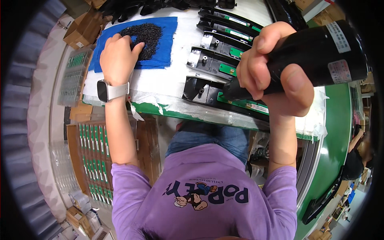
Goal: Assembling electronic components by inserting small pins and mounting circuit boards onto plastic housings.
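My right hand [268,68] is wrapped round a black electric screwdriver [316,54]. The tool's tapered nose points down at the left end of a green circuit board [256,106], which lies in the nearest long black plastic housing [192,89]. Whether its bit touches a screw there is hidden. My left hand [118,56], a watch on its wrist, rests at the left edge of a pile of small black screws [150,38] on a blue cloth [170,30]. Its thumb is spread away from the bent fingers, and some fingertips are out of sight.
Several more black housings [212,56] with green boards lie in a row behind the nearest one. Black parts [148,7] are heaped at the far edge. Trays of green boards [94,152] stand left, below the table. A green surface [336,132] runs along the right.
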A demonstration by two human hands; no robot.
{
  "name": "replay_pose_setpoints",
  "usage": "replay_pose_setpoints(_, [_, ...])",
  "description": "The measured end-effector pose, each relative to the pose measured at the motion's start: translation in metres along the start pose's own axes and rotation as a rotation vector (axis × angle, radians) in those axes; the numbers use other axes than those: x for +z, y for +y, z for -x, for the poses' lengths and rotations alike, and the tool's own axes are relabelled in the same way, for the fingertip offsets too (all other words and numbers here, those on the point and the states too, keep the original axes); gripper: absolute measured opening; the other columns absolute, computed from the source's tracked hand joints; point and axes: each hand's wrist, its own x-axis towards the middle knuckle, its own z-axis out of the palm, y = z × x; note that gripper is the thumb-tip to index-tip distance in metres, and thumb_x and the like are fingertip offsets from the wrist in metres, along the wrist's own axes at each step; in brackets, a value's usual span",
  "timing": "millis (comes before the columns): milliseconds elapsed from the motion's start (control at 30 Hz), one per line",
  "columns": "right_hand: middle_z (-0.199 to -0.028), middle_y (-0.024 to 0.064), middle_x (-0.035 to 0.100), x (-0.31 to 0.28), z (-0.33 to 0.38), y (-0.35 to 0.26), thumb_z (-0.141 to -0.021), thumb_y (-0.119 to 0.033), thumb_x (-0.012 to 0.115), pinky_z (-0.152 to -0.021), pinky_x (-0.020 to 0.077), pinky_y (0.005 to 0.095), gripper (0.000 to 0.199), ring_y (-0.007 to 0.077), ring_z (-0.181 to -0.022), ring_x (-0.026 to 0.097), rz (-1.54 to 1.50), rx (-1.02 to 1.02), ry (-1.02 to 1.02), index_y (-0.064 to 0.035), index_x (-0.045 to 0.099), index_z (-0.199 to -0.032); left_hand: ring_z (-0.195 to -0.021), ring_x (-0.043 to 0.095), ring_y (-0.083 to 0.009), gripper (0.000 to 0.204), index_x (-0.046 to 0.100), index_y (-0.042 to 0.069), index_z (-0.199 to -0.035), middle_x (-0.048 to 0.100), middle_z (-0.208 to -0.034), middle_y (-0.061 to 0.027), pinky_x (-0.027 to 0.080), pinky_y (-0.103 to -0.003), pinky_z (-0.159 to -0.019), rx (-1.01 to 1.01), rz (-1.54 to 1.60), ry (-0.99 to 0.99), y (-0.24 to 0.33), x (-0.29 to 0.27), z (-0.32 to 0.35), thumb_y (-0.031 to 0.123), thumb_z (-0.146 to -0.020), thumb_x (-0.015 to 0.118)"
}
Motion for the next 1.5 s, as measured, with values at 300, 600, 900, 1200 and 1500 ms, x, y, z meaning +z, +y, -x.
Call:
replay_pose_setpoints(300, [-0.057,0.0028,0.045,0.014,-0.015,0.011,-0.077,-0.030,0.065,-0.039,0.0333,0.0216,0.039,0.0091,-0.041,0.041,-0.031,0.032,-0.039,-0.0003,0.044,-0.091,-0.073,0.060,-0.0284,0.017,0.065,0.004,-0.072,0.062,-0.073,-0.0097,0.048,-0.039,-0.061,0.012,0.037,0.130,0.007,0.004,-0.009,0.020,-0.079,0.064])
replay_pose_setpoints(600, [-0.054,0.0016,0.042,0.020,-0.015,0.020,-0.070,-0.023,0.072,-0.038,0.0312,0.0203,0.038,0.0076,-0.042,0.039,0.000,0.007,-0.003,-0.0012,0.043,-0.083,-0.067,0.060,-0.0291,0.023,0.066,0.005,-0.071,0.062,-0.068,-0.0098,0.046,-0.039,-0.058,0.035,0.061,0.236,0.008,0.002,-0.005,0.026,-0.079,0.065])
replay_pose_setpoints(900, [-0.066,-0.0029,0.049,-0.012,-0.014,0.000,-0.081,-0.040,0.062,-0.050,0.0398,0.0262,0.046,0.0087,-0.048,0.047,-0.245,-0.135,-0.180,-0.0053,0.046,-0.106,-0.072,0.056,-0.0045,0.013,0.069,0.002,-0.091,0.066,-0.083,-0.0008,0.044,-0.017,-0.064,-0.129,1.441,-0.182,0.068,-0.028,0.032,0.002,-0.078,0.068])
replay_pose_setpoints(1200, [-0.065,-0.0025,0.049,-0.042,0.003,-0.024,-0.072,-0.029,0.069,-0.062,0.0376,0.0283,0.039,0.0096,-0.051,0.048,-0.564,-0.338,0.089,-0.0047,0.050,-0.095,-0.077,0.065,-0.0137,0.015,0.065,-0.004,-0.095,0.067,-0.087,-0.0096,0.050,-0.021,-0.070,-0.084,1.861,-0.542,0.112,-0.050,0.049,-0.005,-0.080,0.063])
replay_pose_setpoints(1500, [-0.069,-0.0008,0.049,-0.047,0.016,-0.023,-0.076,-0.034,0.065,-0.063,0.0371,0.0296,0.041,0.0111,-0.052,0.048,-0.491,-0.306,0.060,-0.0034,0.050,-0.099,-0.076,0.065,-0.0144,0.014,0.065,-0.005,-0.092,0.066,-0.084,-0.0101,0.052,-0.022,-0.071,-0.087,1.818,-0.576,0.123,-0.050,0.048,-0.006,-0.078,0.064])
